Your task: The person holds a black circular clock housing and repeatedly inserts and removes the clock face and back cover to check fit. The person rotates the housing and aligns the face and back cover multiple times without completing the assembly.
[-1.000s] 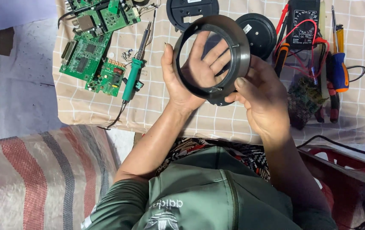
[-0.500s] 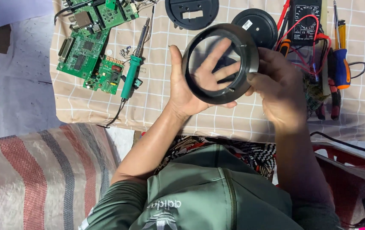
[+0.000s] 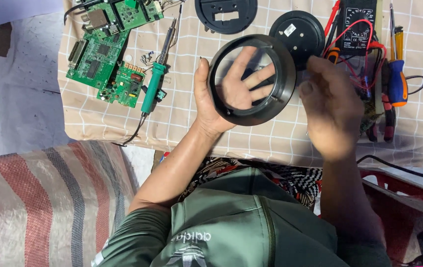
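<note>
Left hand (image 3: 221,94) grip cradles the black ring (image 3: 252,79), its opening facing up; right hand (image 3: 332,111) loosely open beside it.

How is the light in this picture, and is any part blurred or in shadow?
Head view: hard sunlight on the checked cloth; the right hand is slightly motion-blurred and its back lies in shade; the left hand and black ring are sharper, the ring's rim showing a soft sheen; the green circuit boards are crisp, without glare.

Your left hand (image 3: 221,94) holds the black round plastic ring (image 3: 252,79) over the checked cloth (image 3: 181,123). The green-handled soldering iron (image 3: 154,84) lies left of it, your right hand (image 3: 332,111) right.
</note>
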